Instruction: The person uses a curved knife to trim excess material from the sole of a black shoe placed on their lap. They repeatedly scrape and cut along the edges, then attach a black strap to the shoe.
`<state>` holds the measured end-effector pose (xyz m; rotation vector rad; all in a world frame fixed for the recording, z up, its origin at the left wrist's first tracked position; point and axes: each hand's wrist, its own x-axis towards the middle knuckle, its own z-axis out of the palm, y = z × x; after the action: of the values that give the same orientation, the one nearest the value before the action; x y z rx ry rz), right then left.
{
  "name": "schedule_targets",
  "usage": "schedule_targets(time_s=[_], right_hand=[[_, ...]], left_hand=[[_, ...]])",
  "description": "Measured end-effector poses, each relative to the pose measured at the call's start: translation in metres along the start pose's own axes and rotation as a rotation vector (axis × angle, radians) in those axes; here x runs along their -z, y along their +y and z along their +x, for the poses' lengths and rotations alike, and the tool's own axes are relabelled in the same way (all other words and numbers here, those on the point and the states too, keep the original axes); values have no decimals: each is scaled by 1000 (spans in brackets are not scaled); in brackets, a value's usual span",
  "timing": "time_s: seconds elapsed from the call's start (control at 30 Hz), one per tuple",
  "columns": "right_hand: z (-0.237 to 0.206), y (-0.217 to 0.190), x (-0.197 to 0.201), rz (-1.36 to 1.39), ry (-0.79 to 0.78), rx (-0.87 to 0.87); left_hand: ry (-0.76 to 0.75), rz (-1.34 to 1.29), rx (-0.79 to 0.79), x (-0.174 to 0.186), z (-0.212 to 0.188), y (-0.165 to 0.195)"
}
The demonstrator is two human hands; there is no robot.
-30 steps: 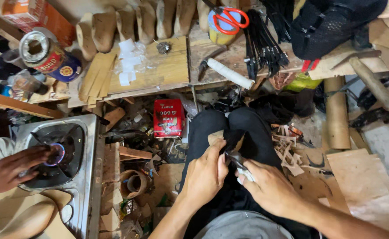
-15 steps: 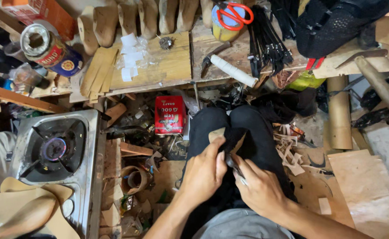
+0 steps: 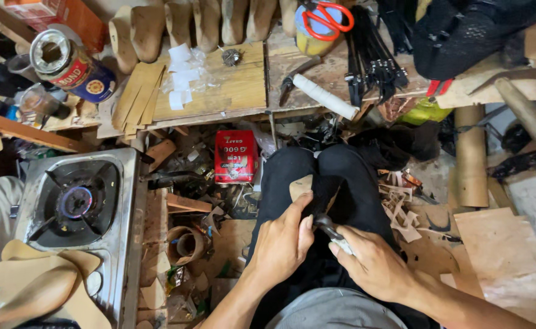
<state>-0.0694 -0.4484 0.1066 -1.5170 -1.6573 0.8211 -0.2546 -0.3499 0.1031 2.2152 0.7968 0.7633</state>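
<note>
On my lap, over black trousers, lies a tan sole piece partly covered by a black mesh piece. My left hand presses down on these two, thumb and fingers on the black piece. My right hand grips a small knife with a pale wrapped handle, its dark blade against the black piece's near edge, next to my left thumb. The blade tip is hidden between the hands.
A lit gas stove stands at the left, tan insoles beside it. A red tin, scraps and cardboard offcuts litter the floor. The workbench holds wooden lasts, a glue can, orange scissors and a hammer.
A person's hand that was at the stove burner a second ago has gone from view. My two hands have stayed on the pieces on my lap, shifting only slightly.
</note>
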Motion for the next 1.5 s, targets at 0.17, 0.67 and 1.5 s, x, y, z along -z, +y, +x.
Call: schedule_targets(time_s=[0.17, 0.67, 1.5], right_hand=[[2, 20, -2, -188, -44, -117], [21, 57, 27, 565, -592, -394], [51, 21, 7, -65, -196, -243]], left_hand=[[-38, 11, -19, -3, 8, -3], [-124, 105, -12, -13, 0, -12], [-76, -69, 79, 17, 29, -41]])
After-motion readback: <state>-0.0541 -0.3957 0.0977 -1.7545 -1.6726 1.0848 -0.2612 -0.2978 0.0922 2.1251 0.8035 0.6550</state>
